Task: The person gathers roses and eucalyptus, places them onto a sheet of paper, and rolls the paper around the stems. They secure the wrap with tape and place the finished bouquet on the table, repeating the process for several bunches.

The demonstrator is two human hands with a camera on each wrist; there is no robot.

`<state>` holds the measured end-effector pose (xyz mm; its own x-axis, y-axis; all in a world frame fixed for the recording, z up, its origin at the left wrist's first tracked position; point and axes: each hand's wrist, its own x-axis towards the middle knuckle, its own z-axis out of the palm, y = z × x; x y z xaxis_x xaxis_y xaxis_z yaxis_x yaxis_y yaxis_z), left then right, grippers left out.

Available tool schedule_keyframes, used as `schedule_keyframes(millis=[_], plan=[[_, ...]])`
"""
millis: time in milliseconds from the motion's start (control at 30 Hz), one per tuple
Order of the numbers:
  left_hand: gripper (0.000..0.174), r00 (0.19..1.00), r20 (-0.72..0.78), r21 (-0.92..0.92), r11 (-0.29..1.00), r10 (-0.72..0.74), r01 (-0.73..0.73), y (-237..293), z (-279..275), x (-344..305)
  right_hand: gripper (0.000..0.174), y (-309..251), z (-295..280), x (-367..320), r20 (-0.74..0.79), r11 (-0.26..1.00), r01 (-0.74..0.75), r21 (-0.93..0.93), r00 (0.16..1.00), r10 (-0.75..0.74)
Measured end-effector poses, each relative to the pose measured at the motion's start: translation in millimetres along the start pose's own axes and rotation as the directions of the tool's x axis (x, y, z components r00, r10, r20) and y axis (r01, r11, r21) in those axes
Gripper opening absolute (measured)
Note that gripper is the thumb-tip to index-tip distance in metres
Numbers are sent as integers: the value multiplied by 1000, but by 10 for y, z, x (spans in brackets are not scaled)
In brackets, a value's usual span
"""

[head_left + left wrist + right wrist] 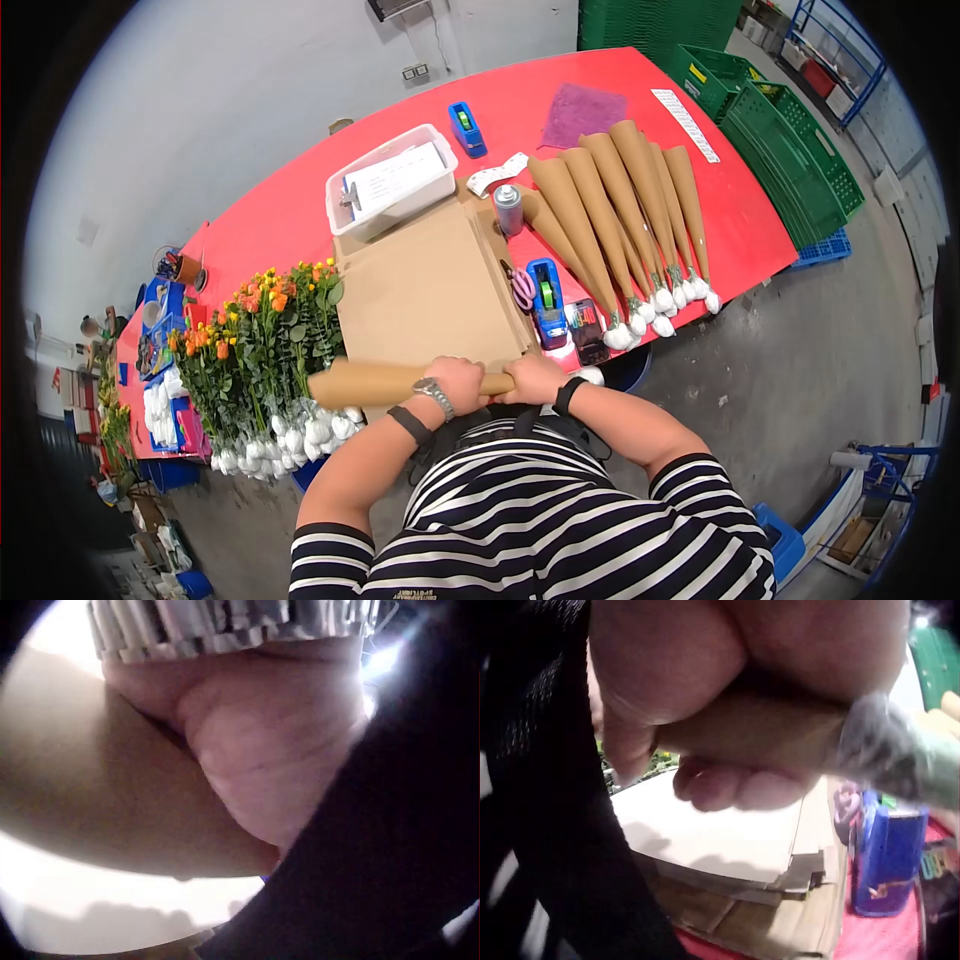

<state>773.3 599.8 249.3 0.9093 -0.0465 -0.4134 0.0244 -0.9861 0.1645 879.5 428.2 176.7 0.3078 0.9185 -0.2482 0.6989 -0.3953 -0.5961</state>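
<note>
A brown paper cone (365, 384) lies sideways above the table's front edge, its wide end to the left. The left hand (458, 384) grips it near the middle, and in the left wrist view the palm of the left hand (262, 750) presses on the brown paper (127, 787). The right hand (535, 382) holds the narrow end. In the right wrist view the fingers of the right hand (735, 787) curl round the paper tube (750, 735); a clear-wrapped stem end (885, 746) sticks out beyond. Flat brown sheets (420, 290) lie just behind.
Orange and yellow flower bunches (260, 340) lie at left. Finished paper cones (620, 200) lie at right. Nearby are a blue tape dispenser (547, 305), pink scissors (522, 288), a spray can (508, 210), a white bin (430, 190) and, farther right, green crates (790, 160).
</note>
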Motion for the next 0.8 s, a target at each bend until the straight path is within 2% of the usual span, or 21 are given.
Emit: schedule_keyframes(millis=[33,67,100,133,167,200,267,300,367,400,433,467,500,533,567,600,633,700,800], plan=[[48,981,151,-61,989,-122,133,15,-78,-15,48,-4,28,6,0,1000,-6,4,1000,6],[47,946,294,-206,957,-138,204,-43,-95,-9,42,-8,58,13,-98,991,77,-107,991,-88],[47,945,299,-205,958,-135,201,-58,-70,-27,36,-28,72,21,-184,963,148,-224,964,-191],[48,950,284,-198,961,-132,193,-64,-28,-51,28,-41,76,44,-180,964,160,-213,963,-200],[49,954,270,-190,964,-129,184,-60,15,-73,28,-41,71,62,-181,965,157,-208,964,-196],[49,953,276,-187,965,-126,182,-33,65,-93,28,-64,32,65,-106,974,127,-187,983,-148],[50,995,37,-93,991,-98,101,28,143,-99,32,-103,8,78,11,990,55,-130,998,-54],[50,995,39,-91,991,-91,95,19,140,-87,32,-102,-17,75,8,991,48,-127,999,-47],[51,991,88,-107,988,-103,112,-20,146,-108,37,-81,-66,46,-24,987,160,-14,987,-161],[51,991,93,-111,988,-101,111,-47,154,-147,37,-67,-136,27,-20,988,157,-11,987,-157],[51,985,76,-147,975,-155,165,-88,164,-216,39,-38,-238,2,-329,971,217,97,928,-174],[50,976,60,-183,958,-212,219,-145,176,-281,40,16,-339,-8,-608,936,304,179,782,-138],[50,975,62,-185,957,-215,223,-218,199,-347,34,131,-434,-30,-669,949,142,280,738,87],[50,962,36,-222,937,-270,271,-287,234,-421,27,351,-439,8,-630,861,12,509,686,363],[50,946,14,-260,912,-325,317,-328,267,-481,23,557,-430,25,-622,792,-78,606,575,532],[50,937,-1,-304,893,-349,332,-326,207,-535,26,836,-286,80,-624,777,-176,605,502,599],[50,936,1,-304,892,-351,335,-332,205,-567,33,1194,-5,164,-584,777,-323,540,520,623],[48,920,-60,-371,865,-386,339,-348,179,-592,39,1333,243,269,-415,674,-370,639,572,707],[46,916,-109,-425,851,-386,308,-319,166,-622,42,1291,343,409,-426,651,-343,677,538,727]])
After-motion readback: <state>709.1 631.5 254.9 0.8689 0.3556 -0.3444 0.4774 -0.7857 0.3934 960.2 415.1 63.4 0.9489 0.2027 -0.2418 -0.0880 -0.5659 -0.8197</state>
